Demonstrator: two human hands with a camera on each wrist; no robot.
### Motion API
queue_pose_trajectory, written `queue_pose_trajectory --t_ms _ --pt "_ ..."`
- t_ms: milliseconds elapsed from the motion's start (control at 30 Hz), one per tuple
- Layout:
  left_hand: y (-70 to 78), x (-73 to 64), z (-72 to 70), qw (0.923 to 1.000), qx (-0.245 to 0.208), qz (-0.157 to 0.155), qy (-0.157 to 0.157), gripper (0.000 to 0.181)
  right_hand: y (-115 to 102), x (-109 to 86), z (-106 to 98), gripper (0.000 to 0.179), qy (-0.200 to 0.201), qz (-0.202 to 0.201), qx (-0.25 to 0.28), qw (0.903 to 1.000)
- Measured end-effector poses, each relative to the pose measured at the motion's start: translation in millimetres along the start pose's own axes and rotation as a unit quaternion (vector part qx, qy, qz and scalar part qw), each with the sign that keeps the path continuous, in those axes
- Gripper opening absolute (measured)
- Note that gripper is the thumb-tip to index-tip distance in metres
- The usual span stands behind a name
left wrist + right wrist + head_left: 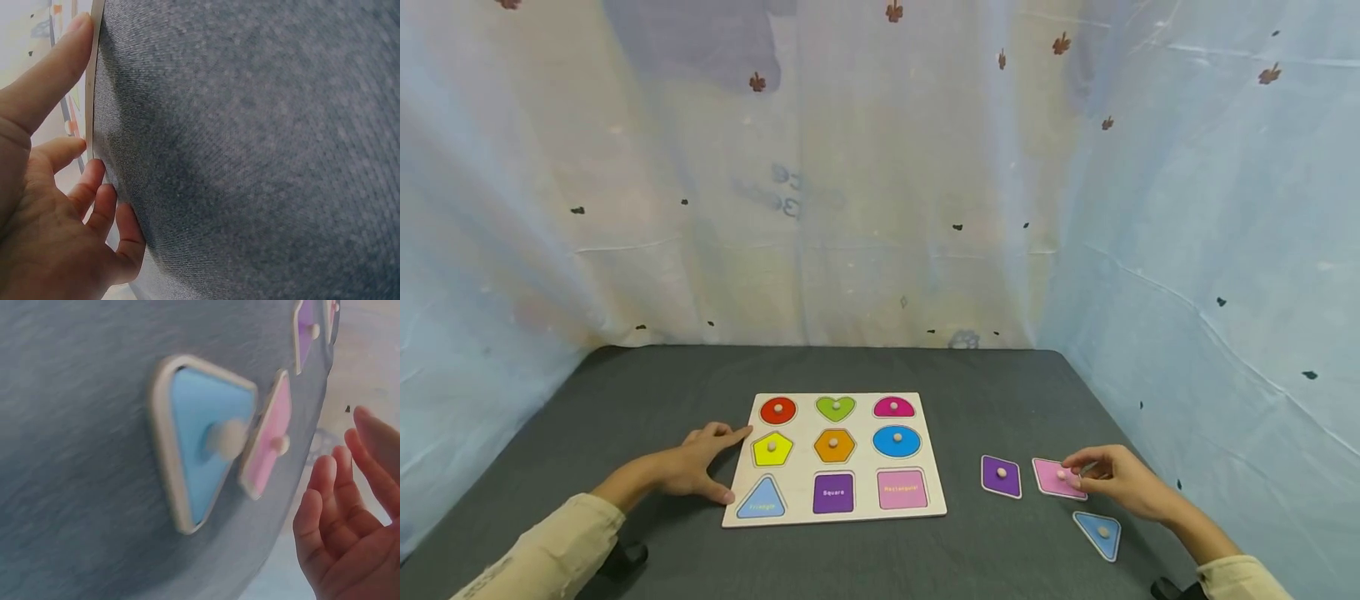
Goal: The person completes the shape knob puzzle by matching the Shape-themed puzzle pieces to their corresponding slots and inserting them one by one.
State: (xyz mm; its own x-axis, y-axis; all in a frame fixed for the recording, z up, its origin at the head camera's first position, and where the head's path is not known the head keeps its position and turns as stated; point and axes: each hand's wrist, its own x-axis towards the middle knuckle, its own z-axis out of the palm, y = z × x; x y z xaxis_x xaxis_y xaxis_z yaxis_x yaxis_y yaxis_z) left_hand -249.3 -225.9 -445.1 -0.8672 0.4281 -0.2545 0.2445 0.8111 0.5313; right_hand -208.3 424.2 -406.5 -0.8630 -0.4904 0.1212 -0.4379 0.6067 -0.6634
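My left hand (700,462) rests at the left edge of a wooden shape puzzle board (865,504), its thumb and index finger touching the rim. In the left wrist view, the thumb (62,62) lies along the board's edge and the other fingers bend loosely beside it. Over the pink rectangle piece (1051,479) hovers my right hand (1123,479), fingertips close to its knob in the head view. The right wrist view shows those fingers (328,500) loosely bent with nothing between them. The blue triangle piece (1097,533) lies just nearer, the purple square piece (1000,477) to the left.
Knobbed shapes fill the board's upper two rows, among them a red circle (778,410) and a blue oval (897,441). The bottom row shows printed triangle, square (833,493) and rectangle recesses. Grey cloth (985,558) covers the table; pale curtains (880,250) surround it.
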Motion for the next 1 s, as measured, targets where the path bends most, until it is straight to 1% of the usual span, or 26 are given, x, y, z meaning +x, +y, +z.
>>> queue_pose_trajectory --t_ms 100,167,233,333,433,567,667,767,867,1000 --pt "-1.0 -0.9 2.0 0.9999 0.004 0.015 -0.005 0.113 10 -11.9 -2 0.023 -0.015 -0.021 0.024 0.9994" --pt "-2.0 -0.7 3.4 0.9999 0.004 0.01 -0.006 0.115 15 -19.3 -4 0.022 -0.024 -0.034 0.042 0.9983" --pt "-1.0 -1.5 3.9 1.0 -0.005 0.005 -0.005 0.116 21 -26.0 -5 0.021 -0.033 -0.042 0.053 0.9971" --pt "0.9 -3.1 4.6 0.9999 -0.012 -0.006 0.001 0.115 27 -35.1 -7 0.019 -0.058 -0.038 0.084 0.9941" --pt "3.3 -5.4 5.0 0.9998 -0.017 -0.008 0.006 0.113 34 -42.2 -7 0.017 -0.08 -0.031 0.106 0.9907" --pt "3.9 -6.6 5.9 0.9998 -0.016 -0.012 0.007 0.111 41 -47.4 -3 0.015 -0.099 -0.042 0.134 0.9851" --pt "4.0 -6.7 5.2 0.9997 -0.017 -0.013 0.007 0.111 45 -48.7 1 0.014 -0.1 -0.048 0.146 0.983" --pt "6.7 -8.1 2.9 0.9997 -0.018 -0.016 0.008 0.111 46 -48.4 3 0.013 -0.091 -0.052 0.141 0.9845" --pt "3.8 -5.4 4.1 0.9996 -0.016 -0.022 0.009 0.112 46 -47.8 4 0.01 -0.085 -0.056 0.134 0.9857" --pt "2.2 -2.6 2.3 0.9998 -0.011 -0.014 0.011 0.113 45 -47.6 5 0.007 -0.079 -0.037 0.134 0.9871"
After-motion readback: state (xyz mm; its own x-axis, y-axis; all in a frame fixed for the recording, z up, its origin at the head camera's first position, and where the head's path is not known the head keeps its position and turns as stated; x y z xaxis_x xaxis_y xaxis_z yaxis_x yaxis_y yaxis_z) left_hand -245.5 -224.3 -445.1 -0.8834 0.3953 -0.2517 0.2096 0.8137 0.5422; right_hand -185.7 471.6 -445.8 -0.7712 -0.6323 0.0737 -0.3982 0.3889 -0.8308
